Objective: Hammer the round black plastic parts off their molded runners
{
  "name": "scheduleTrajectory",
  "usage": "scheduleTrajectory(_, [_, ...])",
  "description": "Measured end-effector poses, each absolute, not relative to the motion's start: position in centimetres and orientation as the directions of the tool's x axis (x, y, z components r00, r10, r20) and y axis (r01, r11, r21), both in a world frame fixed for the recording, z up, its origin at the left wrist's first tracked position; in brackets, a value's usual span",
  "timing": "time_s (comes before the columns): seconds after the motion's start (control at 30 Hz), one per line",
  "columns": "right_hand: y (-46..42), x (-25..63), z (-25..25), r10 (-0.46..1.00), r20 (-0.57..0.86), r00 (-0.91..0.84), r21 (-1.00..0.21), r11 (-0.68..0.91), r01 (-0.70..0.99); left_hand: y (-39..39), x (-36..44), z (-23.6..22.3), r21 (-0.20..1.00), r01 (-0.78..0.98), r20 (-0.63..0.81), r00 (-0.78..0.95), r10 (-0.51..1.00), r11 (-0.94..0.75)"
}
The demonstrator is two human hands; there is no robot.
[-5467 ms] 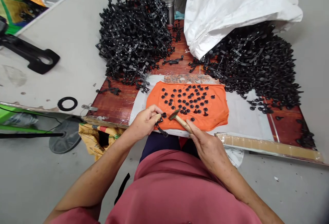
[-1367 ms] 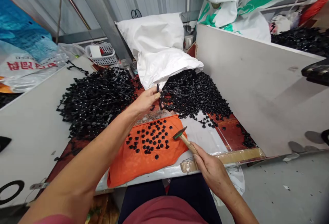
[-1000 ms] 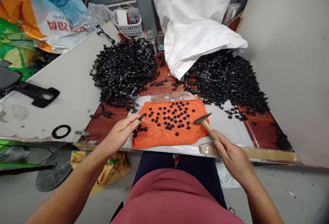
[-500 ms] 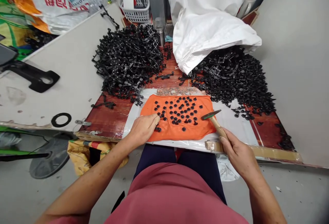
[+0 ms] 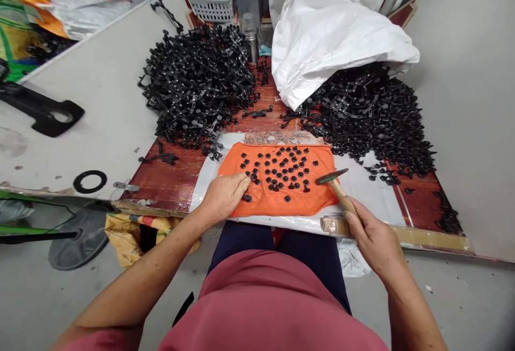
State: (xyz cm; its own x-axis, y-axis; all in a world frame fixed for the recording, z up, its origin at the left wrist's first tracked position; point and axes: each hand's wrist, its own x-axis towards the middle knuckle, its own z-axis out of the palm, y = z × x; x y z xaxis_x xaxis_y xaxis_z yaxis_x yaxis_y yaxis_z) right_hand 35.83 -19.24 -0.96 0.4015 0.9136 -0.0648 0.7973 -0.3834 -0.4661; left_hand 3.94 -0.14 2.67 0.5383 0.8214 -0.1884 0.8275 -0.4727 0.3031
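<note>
An orange cloth (image 5: 277,203) lies on the table with several small black round plastic pieces (image 5: 285,171) spread over it, some with a short stem showing. At the cloth's left side is my left hand (image 5: 226,194), its fingers pressed together beside a few of these pieces. What is between those fingertips, if anything, is hidden. My right hand (image 5: 374,238) is closed around the wooden handle of a small hammer (image 5: 343,196). The dark hammer head, with a green patch, hovers at or just above the cloth's right edge; whether it touches cannot be told.
A large heap of black plastic parts (image 5: 197,85) rises at the back left. Another black heap (image 5: 374,117) spills from under a white sack (image 5: 338,45) at the right. Grey boards (image 5: 470,99) flank the table. A metal flask (image 5: 252,45) and a white basket (image 5: 211,7) stand behind.
The camera view has shifted slightly, with the background moving up in the picture. Both hands, the hammer and the cloth keep nearly the same places relative to each other.
</note>
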Motion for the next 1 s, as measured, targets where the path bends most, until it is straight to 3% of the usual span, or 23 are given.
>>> scheduleTrajectory(0.27, [-19.3, 35.9, -0.9, 0.912, -0.062, 0.406, -0.418, -0.393, 0.819, -0.3, 4.2, 2.8, 0.287, 0.816, -0.203, 0.563, 0.801, -0.501])
scheduleTrajectory(0.67, [-19.2, 35.3, -0.1, 0.917, -0.025, 0.397, -0.439, -0.367, 0.82, 0.1, 4.3, 2.9, 0.251, 0.841, -0.219, 0.531, 0.818, -0.479])
scheduleTrajectory(0.9, [-16.3, 29.7, 4.9, 0.995, 0.046, 0.089, -0.493, -0.055, 0.868, 0.6, 4.8, 3.7, 0.232, 0.869, -0.267, 0.488, 0.831, -0.436])
scheduleTrajectory(1.0, [-14.4, 27.5, 5.5, 0.996, 0.093, 0.002, -0.441, 0.039, 0.897, 0.7, 4.9, 3.7, 0.226, 0.872, -0.271, 0.485, 0.831, -0.435])
